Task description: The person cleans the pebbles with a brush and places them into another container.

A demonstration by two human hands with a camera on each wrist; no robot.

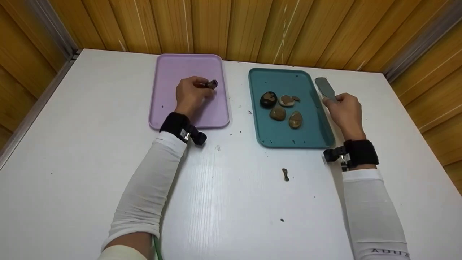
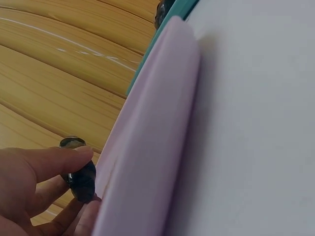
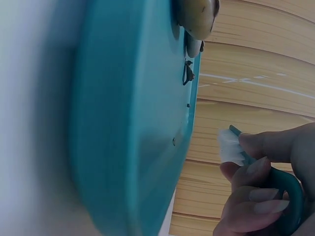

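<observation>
L hand (image 1: 190, 94) fingers pinch dark stone (image 1: 212, 85) over purple tray (image 1: 169, 68), R hand (image 1: 344, 110) fingers grip brush (image 1: 325, 89) by teal tray (image 1: 314, 139)

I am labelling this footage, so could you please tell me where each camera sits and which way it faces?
Head: worn on the head, looking forward and down at the white table, both trays, both sleeved forearms and hands.
Left wrist: low beside the lilac tray, facing the wooden wall; the left hand pinches a dark stone.
Right wrist: low beside the teal tray; the right hand grips a teal-handled brush.
Shared: head and left wrist views both show the lilac tray and dark stone.
</observation>
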